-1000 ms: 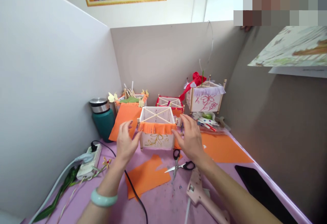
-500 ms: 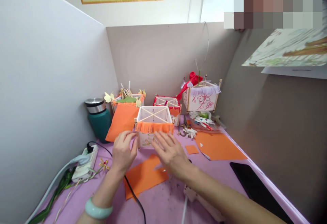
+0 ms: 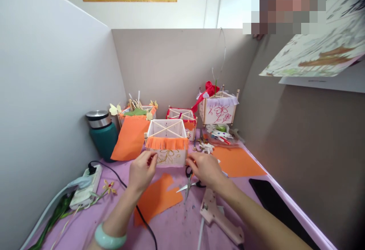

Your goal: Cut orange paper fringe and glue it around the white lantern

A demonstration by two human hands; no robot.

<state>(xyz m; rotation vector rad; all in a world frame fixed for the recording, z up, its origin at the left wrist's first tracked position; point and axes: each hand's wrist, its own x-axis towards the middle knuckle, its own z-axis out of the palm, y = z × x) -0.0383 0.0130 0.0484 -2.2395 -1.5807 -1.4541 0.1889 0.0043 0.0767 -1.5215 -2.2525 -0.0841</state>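
Observation:
A white paper lantern box (image 3: 167,143) with a wooden frame and an orange fringe stands on the purple table (image 3: 171,227). My left hand (image 3: 142,172) is at its front lower edge, fingers pinched together, with nothing visible between them. My right hand (image 3: 204,169) hovers just right of the box, fingers closed, directly above the black-handled scissors (image 3: 188,184). The scissors lie partly under those fingers. An orange paper offcut (image 3: 156,200) lies beneath my left wrist, and a black cable (image 3: 134,200) runs past it. A pink glue gun (image 3: 216,217) lies nearer my right forearm.
Behind stand a red-trimmed lantern (image 3: 182,122), a flower-painted lantern (image 3: 218,113) and a lantern holding sticks (image 3: 138,111). Orange sheets (image 3: 236,161), a teal flask (image 3: 102,137), a power strip (image 3: 85,187) and a black panel (image 3: 273,208) surround them. A painted sheet (image 3: 313,48) hangs upper right.
Both hands have drawn back toward the front of the lantern, uncovering the scissors and glue gun. The view has shifted, so the table contents sit further left. The painted sheet tilts up more.

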